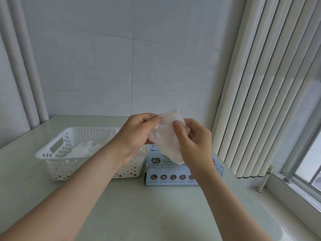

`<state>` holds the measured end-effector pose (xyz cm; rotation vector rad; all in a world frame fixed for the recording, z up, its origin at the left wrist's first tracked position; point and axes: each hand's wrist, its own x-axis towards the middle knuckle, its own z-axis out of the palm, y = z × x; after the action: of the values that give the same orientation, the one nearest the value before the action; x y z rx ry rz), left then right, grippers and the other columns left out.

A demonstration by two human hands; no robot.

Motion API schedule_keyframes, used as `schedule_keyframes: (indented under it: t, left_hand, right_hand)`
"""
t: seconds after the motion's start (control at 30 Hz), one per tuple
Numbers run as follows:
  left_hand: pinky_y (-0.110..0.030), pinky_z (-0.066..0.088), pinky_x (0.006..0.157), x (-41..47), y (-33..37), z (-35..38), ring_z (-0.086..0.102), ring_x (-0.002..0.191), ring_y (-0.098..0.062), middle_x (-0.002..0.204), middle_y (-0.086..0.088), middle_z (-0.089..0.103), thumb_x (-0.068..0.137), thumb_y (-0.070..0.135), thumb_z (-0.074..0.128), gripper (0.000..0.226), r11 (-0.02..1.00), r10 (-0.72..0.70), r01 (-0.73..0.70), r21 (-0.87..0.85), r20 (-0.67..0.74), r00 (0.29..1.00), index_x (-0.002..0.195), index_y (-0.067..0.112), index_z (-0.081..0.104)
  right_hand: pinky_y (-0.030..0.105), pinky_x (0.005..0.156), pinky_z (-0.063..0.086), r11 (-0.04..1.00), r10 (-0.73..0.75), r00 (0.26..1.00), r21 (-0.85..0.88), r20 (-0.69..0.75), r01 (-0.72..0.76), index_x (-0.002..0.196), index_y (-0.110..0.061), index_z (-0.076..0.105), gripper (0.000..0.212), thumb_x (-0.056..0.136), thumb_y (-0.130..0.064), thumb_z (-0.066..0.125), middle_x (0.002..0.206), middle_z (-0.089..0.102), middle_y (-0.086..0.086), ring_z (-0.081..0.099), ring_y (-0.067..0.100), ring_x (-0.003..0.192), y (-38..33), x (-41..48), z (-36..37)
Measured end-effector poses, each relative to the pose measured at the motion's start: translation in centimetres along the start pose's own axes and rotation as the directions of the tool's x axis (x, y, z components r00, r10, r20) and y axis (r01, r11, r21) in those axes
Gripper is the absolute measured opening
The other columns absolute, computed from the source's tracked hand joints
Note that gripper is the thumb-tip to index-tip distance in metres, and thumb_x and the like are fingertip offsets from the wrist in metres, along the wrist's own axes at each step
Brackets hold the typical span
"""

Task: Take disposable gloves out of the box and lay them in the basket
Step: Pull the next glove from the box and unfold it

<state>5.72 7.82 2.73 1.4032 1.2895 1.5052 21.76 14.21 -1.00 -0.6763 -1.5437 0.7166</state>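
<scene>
Hands, left (137, 134) and right (192, 145), pinch 1 glove (166, 136) above the box (173, 173), beside the basket (57, 153).

"XL" on the top of the light-blue glove box (175, 173), other print unreadable

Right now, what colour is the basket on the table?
White, with round holes across its walls; the head view, the only one, shows it clearly.

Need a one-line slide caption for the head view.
Both hands, left hand and right hand, hold a glove above the box, beside the basket.
</scene>
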Motion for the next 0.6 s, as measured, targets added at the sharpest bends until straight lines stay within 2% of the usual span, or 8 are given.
schedule_keyframes:
  t: [0.1, 0.17, 0.2, 0.27, 0.33, 0.4, 0.5, 0.6]
  left_hand:
    - [-0.039, 0.057, 0.09, 0.1, 0.3, -0.5, 0.072, 0.098, -0.025, 0.107, -0.018, 0.075, 0.107, 0.033, 0.056, 0.031, 0.999, 0.009, -0.007, 0.046, -0.034, 0.999, 0.106, 0.013, 0.079]
    - [-0.036, 0.054, 0.097, -0.1, 0.5, -1.1, 0.072, 0.106, -0.014, 0.107, -0.005, 0.078, 0.102, 0.049, 0.062, 0.033, 0.993, 0.049, -0.052, 0.108, 0.024, 0.998, 0.107, 0.022, 0.08]
    - [-0.034, 0.051, 0.101, -0.2, 0.5, -1.3, 0.07, 0.112, -0.009, 0.109, 0.004, 0.078, 0.097, 0.055, 0.068, 0.033, 0.985, 0.076, -0.084, 0.15, 0.058, 0.995, 0.108, 0.027, 0.079]
    - [-0.029, 0.047, 0.104, -0.4, 0.6, -1.6, 0.065, 0.119, 0.0, 0.114, 0.014, 0.077, 0.085, 0.055, 0.081, 0.032, 0.961, 0.132, -0.147, 0.234, 0.08, 0.988, 0.108, 0.032, 0.079]
    - [-0.026, 0.048, 0.102, -0.5, 0.8, -1.7, 0.068, 0.114, 0.001, 0.108, 0.013, 0.078, 0.085, 0.043, 0.084, 0.023, 0.946, 0.195, -0.205, 0.252, 0.064, 0.979, 0.103, 0.028, 0.081]
    - [-0.028, 0.053, 0.094, -0.4, 1.0, -1.7, 0.072, 0.099, -0.003, 0.097, 0.01, 0.08, 0.092, 0.036, 0.08, 0.012, 0.929, 0.261, -0.259, 0.264, 0.026, 0.965, 0.094, 0.025, 0.083]
    - [-0.024, 0.05, 0.072, 0.1, 0.8, -2.5, 0.066, 0.074, -0.002, 0.078, 0.014, 0.074, 0.093, 0.042, 0.077, 0.018, 0.911, 0.309, -0.261, 0.32, -0.109, 0.945, 0.086, 0.026, 0.08]
    - [-0.026, 0.049, 0.067, 0.6, 0.6, -3.4, 0.064, 0.07, -0.006, 0.076, 0.007, 0.073, 0.096, 0.042, 0.073, 0.021, 0.904, 0.339, -0.259, 0.34, -0.203, 0.919, 0.085, 0.024, 0.076]
  right_hand:
    - [0.03, 0.066, 0.053, 0.999, -0.03, 0.999, 0.01, -0.017, 0.03, 0.091, -0.022, 0.076, 0.008, 0.099, -0.026, 0.074, 0.083, 0.074, -0.006, 0.067, 0.016, 0.079, -0.5, -0.2, 0.3]
    - [0.026, 0.062, 0.051, 0.998, -0.061, 0.998, 0.002, -0.015, 0.061, 0.093, -0.022, 0.077, 0.005, 0.098, -0.023, 0.076, 0.083, 0.075, -0.008, 0.066, 0.01, 0.074, -0.9, -0.5, 0.6]
    - [0.02, 0.06, 0.047, 0.997, -0.075, 0.997, -0.004, -0.004, 0.075, 0.094, -0.021, 0.078, 0.004, 0.097, -0.023, 0.077, 0.083, 0.076, -0.009, 0.063, 0.006, 0.07, -1.1, -0.6, 0.8]
    - [0.011, 0.061, 0.041, 0.996, -0.088, 0.996, -0.03, 0.021, 0.089, 0.096, -0.02, 0.078, 0.004, 0.096, -0.024, 0.078, 0.082, 0.076, -0.011, 0.06, 0.003, 0.067, -1.2, -0.9, 1.1]
    - [0.012, 0.063, 0.043, 0.995, -0.092, 0.995, -0.047, 0.029, 0.093, 0.094, -0.021, 0.076, 0.007, 0.096, -0.026, 0.078, 0.081, 0.075, -0.012, 0.063, 0.006, 0.071, -1.4, -1.1, 1.5]
    - [0.017, 0.065, 0.046, 0.994, -0.092, 0.995, -0.055, 0.033, 0.093, 0.092, -0.02, 0.073, 0.012, 0.096, -0.029, 0.079, 0.08, 0.073, -0.01, 0.063, 0.01, 0.072, -1.5, -1.1, 1.9]
    - [0.024, 0.066, 0.051, 0.994, -0.065, 0.998, -0.089, 0.019, 0.066, 0.089, -0.02, 0.067, 0.014, 0.092, -0.021, 0.081, 0.079, 0.07, -0.009, 0.063, 0.012, 0.074, -1.5, -1.1, 2.2]
    - [0.032, 0.067, 0.052, 0.987, -0.032, 0.999, -0.157, -0.017, 0.029, 0.083, -0.018, 0.064, 0.018, 0.089, -0.017, 0.08, 0.078, 0.067, -0.006, 0.06, 0.013, 0.075, -1.4, -0.8, 2.2]
